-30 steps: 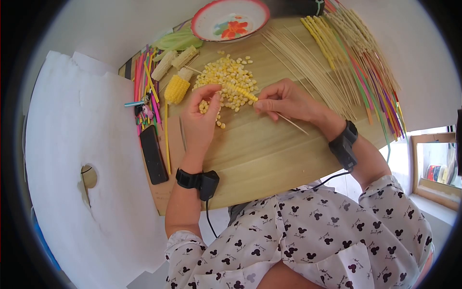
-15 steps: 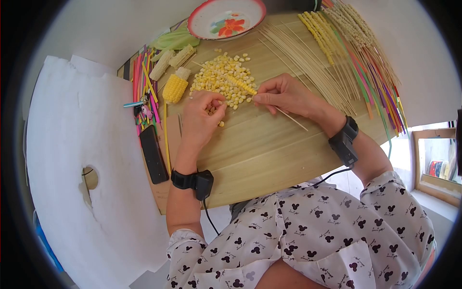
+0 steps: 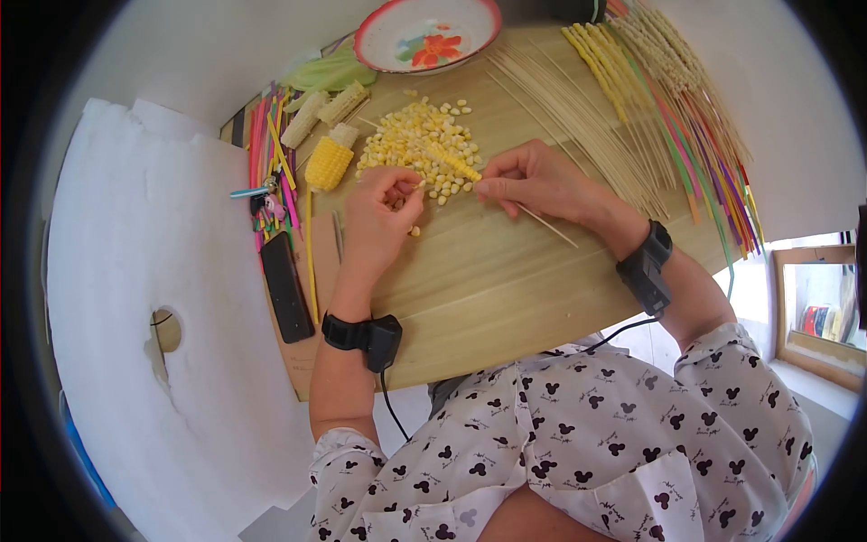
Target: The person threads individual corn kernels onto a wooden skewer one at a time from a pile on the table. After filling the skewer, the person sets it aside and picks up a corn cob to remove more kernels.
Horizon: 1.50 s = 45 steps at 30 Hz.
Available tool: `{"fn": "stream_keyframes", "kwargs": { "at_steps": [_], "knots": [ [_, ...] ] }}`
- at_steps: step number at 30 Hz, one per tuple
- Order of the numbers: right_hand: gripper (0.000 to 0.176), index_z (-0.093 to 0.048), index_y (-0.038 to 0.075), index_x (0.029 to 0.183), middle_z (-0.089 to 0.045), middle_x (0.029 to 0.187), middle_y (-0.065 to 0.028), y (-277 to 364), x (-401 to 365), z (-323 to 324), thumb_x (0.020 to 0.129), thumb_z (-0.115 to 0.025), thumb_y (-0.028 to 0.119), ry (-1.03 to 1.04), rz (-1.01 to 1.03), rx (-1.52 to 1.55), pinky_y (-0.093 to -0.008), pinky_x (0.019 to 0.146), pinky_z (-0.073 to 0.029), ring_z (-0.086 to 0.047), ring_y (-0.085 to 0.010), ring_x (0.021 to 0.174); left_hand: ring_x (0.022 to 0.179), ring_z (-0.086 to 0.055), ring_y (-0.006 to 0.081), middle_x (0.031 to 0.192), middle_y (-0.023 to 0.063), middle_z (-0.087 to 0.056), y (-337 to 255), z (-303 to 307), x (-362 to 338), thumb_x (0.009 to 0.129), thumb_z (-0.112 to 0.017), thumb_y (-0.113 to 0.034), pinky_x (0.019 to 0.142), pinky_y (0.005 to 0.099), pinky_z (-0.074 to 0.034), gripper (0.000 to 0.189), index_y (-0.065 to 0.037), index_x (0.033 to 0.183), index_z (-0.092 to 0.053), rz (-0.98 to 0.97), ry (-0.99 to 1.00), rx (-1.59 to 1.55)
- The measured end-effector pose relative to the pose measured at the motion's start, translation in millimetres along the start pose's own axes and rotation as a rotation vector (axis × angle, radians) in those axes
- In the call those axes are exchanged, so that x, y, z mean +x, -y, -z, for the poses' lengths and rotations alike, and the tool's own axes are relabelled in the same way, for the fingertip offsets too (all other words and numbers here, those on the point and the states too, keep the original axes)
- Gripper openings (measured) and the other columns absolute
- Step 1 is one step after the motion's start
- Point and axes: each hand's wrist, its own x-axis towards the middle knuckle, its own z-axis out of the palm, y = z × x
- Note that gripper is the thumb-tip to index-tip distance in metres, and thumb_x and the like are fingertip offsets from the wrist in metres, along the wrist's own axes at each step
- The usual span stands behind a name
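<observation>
My right hand (image 3: 533, 181) pinches a thin wooden skewer (image 3: 549, 225), whose far part is threaded with yellow corn kernels (image 3: 458, 161). The skewer slants over the front of a heap of loose corn kernels (image 3: 411, 131). My left hand (image 3: 386, 203) is closed, with a pale corn kernel (image 3: 421, 183) between thumb and forefinger; a few more kernels show near the curled fingers. Left of the heap lies a partly stripped corn cob (image 3: 329, 166), and behind it are bare cobs (image 3: 305, 119).
An enamel basin (image 3: 361, 45) stands at the back. Bare skewers (image 3: 578, 117) lie right of the heap, with filled skewers (image 3: 673, 54) at the far right. A black phone (image 3: 286, 289) and colored strips (image 3: 262, 135) lie along the left edge of the wooden table (image 3: 479, 289).
My left hand has shifted very slightly, and the kernel at its fingertips shows more plainly. My right hand and the skewer are almost still.
</observation>
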Motion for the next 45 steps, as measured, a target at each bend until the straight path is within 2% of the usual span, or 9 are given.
{"fn": "stream_keyframes", "kwargs": {
  "at_steps": [2,8,9,10,14,17,26,45],
  "knots": [
    [0.020,-0.067,0.004,0.083,-0.054,0.057,0.0050,2,-1,-1,0.092,-0.064,0.021,0.004,-0.013,-0.029,-0.0190,0.047,-0.031,-0.044,-0.0010,0.052,0.071,-0.051,0.0052,0.079,-0.0018,-0.059,8,2,1,0.081,-0.066,-0.001,0.065,0.0197,-0.043,0.010,-0.001,0.091,-0.064,0.116,-0.058,-0.175],
    [0.019,-0.067,0.004,0.082,-0.054,0.057,0.0052,1,0,-2,0.092,-0.064,0.021,0.009,-0.007,-0.024,-0.0192,0.047,-0.029,-0.043,-0.0005,0.052,0.070,-0.056,0.0053,0.081,0.0003,-0.063,19,10,7,0.083,-0.066,-0.001,0.066,0.0187,-0.045,0.011,-0.001,0.094,-0.064,0.188,-0.182,-0.448],
    [0.020,-0.066,0.003,0.080,-0.054,0.058,0.0043,2,-1,-2,0.092,-0.064,0.019,0.013,-0.010,-0.029,-0.0200,0.049,-0.033,-0.045,-0.0016,0.053,0.070,-0.056,0.0053,0.081,0.0003,-0.063,19,12,7,0.083,-0.066,-0.001,0.066,0.0187,-0.045,0.011,-0.001,0.094,-0.064,0.186,-0.190,-0.446],
    [0.021,-0.065,0.001,0.079,-0.054,0.058,0.0035,3,-1,-2,0.092,-0.064,0.018,0.017,-0.012,-0.035,-0.0208,0.052,-0.036,-0.047,-0.0026,0.053,0.073,-0.058,0.0063,0.086,0.0024,-0.065,18,15,7,0.085,-0.065,-0.002,0.068,0.0197,-0.046,0.011,0.000,0.096,-0.064,0.194,-0.190,-0.529],
    [0.022,-0.064,0.002,0.077,-0.054,0.058,0.0038,5,-1,-3,0.092,-0.063,0.018,0.041,-0.006,-0.027,-0.0206,0.052,-0.036,-0.046,-0.0022,0.053,0.079,-0.061,0.0103,0.097,0.0091,-0.068,26,20,10,0.088,-0.064,-0.001,0.073,0.0236,-0.050,0.014,0.001,0.101,-0.063,0.213,-0.239,-0.799],
    [0.021,-0.064,0.002,0.078,-0.054,0.058,0.0041,8,-2,-3,0.092,-0.063,0.018,0.054,-0.037,-0.020,-0.0203,0.052,-0.036,-0.046,-0.0019,0.054,0.079,-0.062,0.0125,0.098,0.0111,-0.068,34,23,11,0.088,-0.064,-0.001,0.074,0.0251,-0.051,0.015,0.001,0.103,-0.063,0.193,-0.271,-0.913],
    [0.019,-0.065,0.003,0.079,-0.052,0.057,0.0057,7,-3,-4,0.092,-0.064,0.017,0.151,0.002,-0.032,-0.0198,0.052,-0.035,-0.044,-0.0012,0.054,0.076,-0.062,0.0112,0.091,0.0059,-0.066,46,33,13,0.085,-0.068,0.000,0.069,0.0222,-0.052,0.018,0.001,0.103,-0.063,0.221,-0.503,-1.133],
    [0.021,-0.065,0.003,0.077,-0.051,0.057,0.0058,5,-3,-6,0.092,-0.065,0.018,0.138,-0.039,-0.005,-0.0200,0.050,-0.035,-0.044,-0.0014,0.052,0.078,-0.064,0.0136,0.093,0.0089,-0.067,42,34,14,0.084,-0.067,0.002,0.072,0.0237,-0.053,0.019,0.003,0.103,-0.063,0.235,-0.505,-1.150]
  ]
}}
